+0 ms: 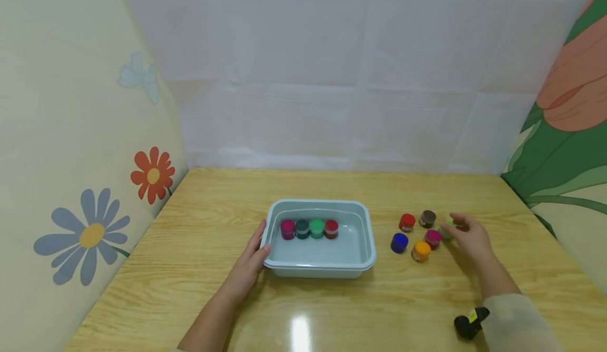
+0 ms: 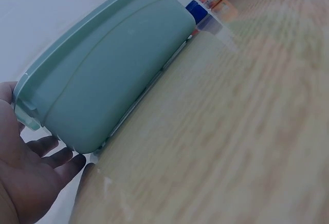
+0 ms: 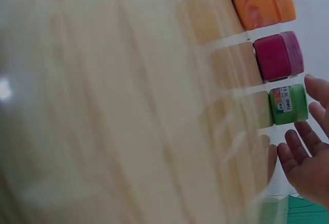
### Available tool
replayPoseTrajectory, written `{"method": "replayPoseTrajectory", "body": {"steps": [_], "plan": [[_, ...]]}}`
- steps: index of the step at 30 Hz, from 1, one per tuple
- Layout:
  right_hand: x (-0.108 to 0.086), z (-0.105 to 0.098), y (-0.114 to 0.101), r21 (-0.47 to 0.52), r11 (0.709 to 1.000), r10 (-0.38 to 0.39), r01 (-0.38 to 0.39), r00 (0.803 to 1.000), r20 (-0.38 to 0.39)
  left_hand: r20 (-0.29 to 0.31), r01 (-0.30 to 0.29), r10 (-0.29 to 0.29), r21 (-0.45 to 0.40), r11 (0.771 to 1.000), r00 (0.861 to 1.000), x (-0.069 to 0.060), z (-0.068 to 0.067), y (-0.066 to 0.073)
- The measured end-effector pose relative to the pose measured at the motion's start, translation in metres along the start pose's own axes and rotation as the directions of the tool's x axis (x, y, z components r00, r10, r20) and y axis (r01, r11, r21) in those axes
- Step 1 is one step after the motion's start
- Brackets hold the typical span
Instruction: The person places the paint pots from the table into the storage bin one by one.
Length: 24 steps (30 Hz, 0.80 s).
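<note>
At the right of the head view, the lime jar stands on the surface just under the right hand, at the outer edge of a loose group of jars. Just beside it is the magenta jar, with the orange jar, blue jar, red jar and brown jar near. Left of centre, the left hand holds the left end of the tub, where four jars stand in a row.

Thumb and finger partly hide the lime jar from above. Toward the right edge of the right wrist view it shows plainly, label outward, though the hand is cut off there; whether skin touches the lid I cannot tell. The left wrist view crops the right hand at the top edge.

The right hand is unclenched, thumb and fingers parted about the lid, its forearm slanting up from the lower right. The left thumb lies over the rim, its fingers against the tub's outside.
</note>
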State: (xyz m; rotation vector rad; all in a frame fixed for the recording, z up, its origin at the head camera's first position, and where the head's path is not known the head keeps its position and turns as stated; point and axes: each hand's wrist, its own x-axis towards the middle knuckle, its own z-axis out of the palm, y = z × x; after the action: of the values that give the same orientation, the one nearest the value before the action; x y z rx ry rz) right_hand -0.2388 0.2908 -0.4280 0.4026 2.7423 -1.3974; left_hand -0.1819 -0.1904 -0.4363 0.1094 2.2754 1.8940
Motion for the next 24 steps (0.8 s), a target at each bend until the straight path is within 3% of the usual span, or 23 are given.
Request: {"method": "replayPoseTrajectory", "body": {"steps": [12, 24], "plan": [[-0.0032, -0.0042, 0.0048, -0.039, 0.999, 0.014, -0.010, 0.994, 0.107, 0.004, -0.011, 0.011, -0.014, 1.000, 1.000, 0.0000, 0.0001, -0.0006], [-0.0024, -0.0055, 0.0087, -0.092, 0.996, 0.023, -0.014, 0.995, 0.096, 0.010, -0.006, 0.006, -0.019, 1.000, 1.000, 0.0007, -0.0006, 0.0000]]}}
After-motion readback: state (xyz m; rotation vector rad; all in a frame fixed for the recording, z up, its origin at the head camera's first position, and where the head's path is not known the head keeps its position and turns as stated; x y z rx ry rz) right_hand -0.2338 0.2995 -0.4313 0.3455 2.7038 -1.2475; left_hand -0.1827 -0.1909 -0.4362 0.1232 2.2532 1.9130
